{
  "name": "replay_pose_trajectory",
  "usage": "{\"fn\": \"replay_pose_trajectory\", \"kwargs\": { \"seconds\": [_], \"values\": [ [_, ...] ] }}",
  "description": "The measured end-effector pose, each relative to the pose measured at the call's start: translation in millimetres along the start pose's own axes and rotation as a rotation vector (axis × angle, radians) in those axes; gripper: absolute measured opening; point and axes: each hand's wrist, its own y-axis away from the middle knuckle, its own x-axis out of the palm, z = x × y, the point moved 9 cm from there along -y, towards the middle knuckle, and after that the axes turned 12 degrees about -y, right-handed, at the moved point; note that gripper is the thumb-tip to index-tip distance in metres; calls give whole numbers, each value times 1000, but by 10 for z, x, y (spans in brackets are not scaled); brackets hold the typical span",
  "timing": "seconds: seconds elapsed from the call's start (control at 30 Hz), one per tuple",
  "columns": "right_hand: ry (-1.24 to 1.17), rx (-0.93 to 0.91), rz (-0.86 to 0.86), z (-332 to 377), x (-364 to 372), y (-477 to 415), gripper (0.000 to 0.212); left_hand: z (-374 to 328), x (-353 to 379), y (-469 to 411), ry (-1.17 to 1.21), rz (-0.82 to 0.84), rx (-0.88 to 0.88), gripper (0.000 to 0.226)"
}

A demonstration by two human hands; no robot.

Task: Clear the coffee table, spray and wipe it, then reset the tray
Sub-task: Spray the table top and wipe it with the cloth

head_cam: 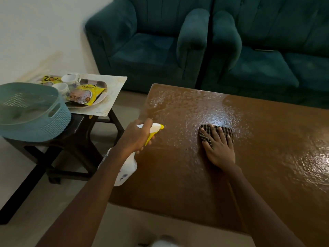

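Left hand [137,138] curls tight round the neck of a white plastic spray bottle [127,168], fingers wrapped at the yellow trigger and the yellow nozzle pointing toward 3 o'clock over the table's left edge. Right hand [219,148] lies flat with fingers straight and slightly spread, pressing a small crumpled dark-and-cream checked cloth [216,133] onto the top, at 3 o'clock from frame centre.

Coffee table [267,166] is brown, glossy and rectangular with rounded corners. Its surface is rippled and beaded with wet droplets from 12 to 2 o'clock, around and beyond the cloth.

Tray [99,101] is off the table at 10 o'clock. It is oval, pale and patterned, and sits on a white rectangular mat [115,82] on a dark stool [76,136]. It carries two white floral cups [70,79] and crinkled yellow snack packets [85,94]. A teal woven-look plastic basket [35,118] with a slot handle is at 9 o'clock, touching the mat. Teal velvet sofas [151,50] run from 12 to 2 o'clock.
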Motion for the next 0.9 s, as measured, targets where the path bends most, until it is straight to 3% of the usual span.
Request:
{"fn": "replay_pose_trajectory", "kwargs": {
  "seconds": [0.23,0.4,0.63,0.77,0.9],
  "values": [
    [-28,83,-34,198,66,-94,52,166,-182,-205,39,28,39,33],
    [-27,80,-26,581,191,-335,53,410,-371,-274,59,-13,51,46],
    [27,-258,45,1686,702,8,60,540,-531,-130,173,-170,46,36],
    [39,-358,78,1454,724,484,54,651,-479,-193,188,-168,33,38],
    [57,-173,10,885,420,418,54,635,-422,-233,154,-115,118,57]
  ]
}}
